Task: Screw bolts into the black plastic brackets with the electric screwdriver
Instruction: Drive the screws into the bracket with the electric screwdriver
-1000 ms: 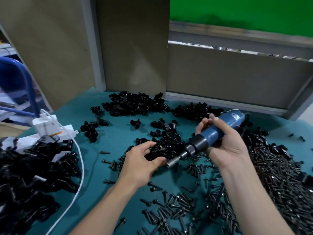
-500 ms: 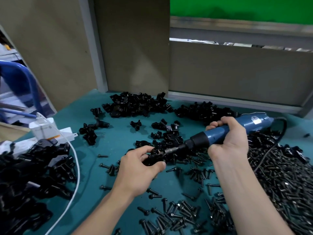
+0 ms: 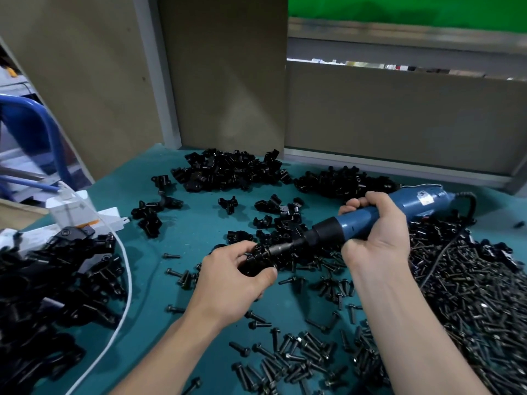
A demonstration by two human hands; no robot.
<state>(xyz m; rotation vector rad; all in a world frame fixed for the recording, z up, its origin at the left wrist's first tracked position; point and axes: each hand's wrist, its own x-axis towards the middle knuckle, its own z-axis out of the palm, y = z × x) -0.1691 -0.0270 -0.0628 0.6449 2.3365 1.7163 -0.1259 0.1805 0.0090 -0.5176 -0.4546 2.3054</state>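
Observation:
My left hand (image 3: 231, 283) grips a black plastic bracket (image 3: 258, 260) just above the teal table, thumb and fingers curled round it. My right hand (image 3: 376, 232) holds the blue electric screwdriver (image 3: 370, 218), which lies almost level and points left. Its metal bit (image 3: 281, 248) is pressed into the bracket. The bolt under the bit is hidden. Loose black bolts (image 3: 285, 357) lie scattered below my hands, with a dense heap of bolts (image 3: 470, 295) at the right.
Piles of loose brackets (image 3: 228, 172) lie at the back of the teal table (image 3: 185, 232). More black parts (image 3: 51, 286) are heaped at the left beside a white power strip (image 3: 85, 218) and a white cable (image 3: 125, 286). Brown panels stand behind.
The screwdriver has swung from a steep downward tilt to nearly level, and its bit has gone into the bracket held by my left hand. My right hand slid lower and rightward.

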